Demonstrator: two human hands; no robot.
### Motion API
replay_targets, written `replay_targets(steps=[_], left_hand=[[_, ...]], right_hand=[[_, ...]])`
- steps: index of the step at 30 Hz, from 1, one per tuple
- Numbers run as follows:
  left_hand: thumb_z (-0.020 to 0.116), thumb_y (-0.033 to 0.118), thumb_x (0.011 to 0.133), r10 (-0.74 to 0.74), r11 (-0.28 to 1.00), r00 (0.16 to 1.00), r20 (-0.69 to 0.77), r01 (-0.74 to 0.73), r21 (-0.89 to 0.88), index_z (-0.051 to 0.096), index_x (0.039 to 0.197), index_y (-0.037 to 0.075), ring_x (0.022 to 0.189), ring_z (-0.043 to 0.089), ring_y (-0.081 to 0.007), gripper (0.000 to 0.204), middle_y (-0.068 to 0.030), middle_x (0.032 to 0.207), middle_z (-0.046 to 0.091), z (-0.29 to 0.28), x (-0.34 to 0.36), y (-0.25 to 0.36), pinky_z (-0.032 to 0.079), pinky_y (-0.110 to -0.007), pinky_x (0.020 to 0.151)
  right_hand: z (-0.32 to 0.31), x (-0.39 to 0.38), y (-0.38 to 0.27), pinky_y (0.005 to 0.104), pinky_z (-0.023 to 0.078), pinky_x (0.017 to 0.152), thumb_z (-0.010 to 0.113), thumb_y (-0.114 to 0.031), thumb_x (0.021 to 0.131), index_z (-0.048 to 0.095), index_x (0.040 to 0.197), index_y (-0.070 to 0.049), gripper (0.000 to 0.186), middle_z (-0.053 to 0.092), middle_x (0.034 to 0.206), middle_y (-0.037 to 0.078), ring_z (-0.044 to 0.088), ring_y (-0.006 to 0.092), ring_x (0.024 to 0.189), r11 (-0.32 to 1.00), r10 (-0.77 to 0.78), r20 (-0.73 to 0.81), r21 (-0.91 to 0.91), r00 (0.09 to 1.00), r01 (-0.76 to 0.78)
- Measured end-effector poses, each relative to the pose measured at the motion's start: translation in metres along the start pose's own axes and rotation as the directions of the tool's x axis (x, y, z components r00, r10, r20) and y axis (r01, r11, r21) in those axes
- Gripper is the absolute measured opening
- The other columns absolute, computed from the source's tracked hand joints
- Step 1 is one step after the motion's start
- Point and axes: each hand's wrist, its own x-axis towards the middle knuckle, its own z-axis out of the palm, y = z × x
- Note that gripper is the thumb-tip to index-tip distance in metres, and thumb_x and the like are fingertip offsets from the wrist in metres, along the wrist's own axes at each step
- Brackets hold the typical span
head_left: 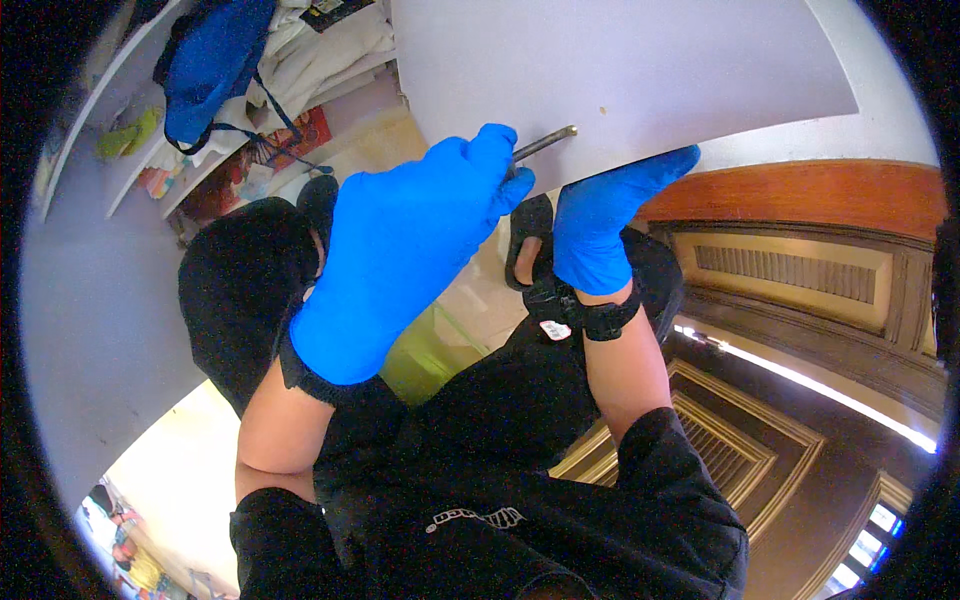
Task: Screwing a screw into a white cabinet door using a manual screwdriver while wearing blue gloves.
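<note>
Clamped in the person's left hand (415,235), with the blue-gloved fingers curled closed around it, is a thin metal rod (546,143), its tip pointing up and to the right in front of a big white panel. I can't tell whether the tip touches it. The right hand (597,235), gloved in blue too, reaches along the panel's lower edge with its fingers pointing right; whether they grip the edge, I can't make out.

Biggest of all is that white panel (600,60), spreading across the top, just beyond both hands. Brown doors (785,270) with slatted insets fill the right side. Over on the left, shelves (133,182) hold a blue bag (215,75) and, beside it, folded white cloth (325,55). Below the hands are the person's black-clothed legs (240,290), spread apart, with a dark shoe (528,230) on the floor between the hands. A black band (610,318) circles the right wrist. Smallest is a brownish speck (603,110) on the panel, just above the rod's tip.
</note>
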Motion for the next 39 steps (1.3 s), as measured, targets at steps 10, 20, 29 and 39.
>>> replay_targets(steps=[10,20,29,39], left_hand=[[0.063,0.02,0.075,-0.139,0.84,0.99,-0.007,0.114,-0.531,0.058,0.095,0.006,0.058,0.06,-0.0182,0.024,-0.0133,0.069,0.06,0.002,0.001,0.014,0.044,-0.028,0.052],[0.062,0.017,0.077,-0.236,0.702,0.962,0.134,0.265,-0.662,0.059,0.096,0.005,0.052,0.046,-0.0072,0.023,-0.004,0.06,0.052,0.0,-0.004,0.006,0.038,-0.024,0.048],[0.058,0.015,0.08,-0.315,0.666,0.945,0.083,0.283,-0.691,0.054,0.1,0.007,0.057,0.051,-0.0088,0.022,-0.0057,0.068,0.058,0.006,-0.02,0.008,0.042,-0.025,0.052],[0.057,0.019,0.08,-0.206,0.758,0.979,0.002,0.16,-0.633,0.052,0.098,0.009,0.063,0.057,-0.0208,0.022,-0.0104,0.072,0.058,0.007,-0.018,0.011,0.044,-0.029,0.055]], right_hand=[[-0.041,0.028,0.016,0.0351,0.023,0.1,0.019,-0.059,0.085,0.024,0.132,-0.012,0.067,0.034,0.129,0.007,0.033,0.0224,0.116,0.998,-0.013,0.162,-0.051,0.987,0.021],[-0.019,0.007,-0.014,0.0333,0.038,0.087,0.029,-0.025,0.091,0.046,0.112,0.0,0.037,0.054,0.105,0.011,0.051,0.0202,0.098,0.994,0.091,0.393,-0.088,0.915,-0.061],[-0.029,0.016,0.002,0.033,0.039,0.087,0.031,-0.026,0.089,0.047,0.113,-0.003,0.037,0.054,0.108,0.011,0.052,0.0214,0.097,0.952,-0.048,0.397,-0.259,0.917,0.162],[-0.033,0.017,0.004,0.0324,0.04,0.085,0.033,-0.023,0.088,0.048,0.111,-0.002,0.035,0.054,0.106,0.011,0.053,0.0206,0.095,0.936,-0.121,0.422,-0.253,0.899,0.244]])
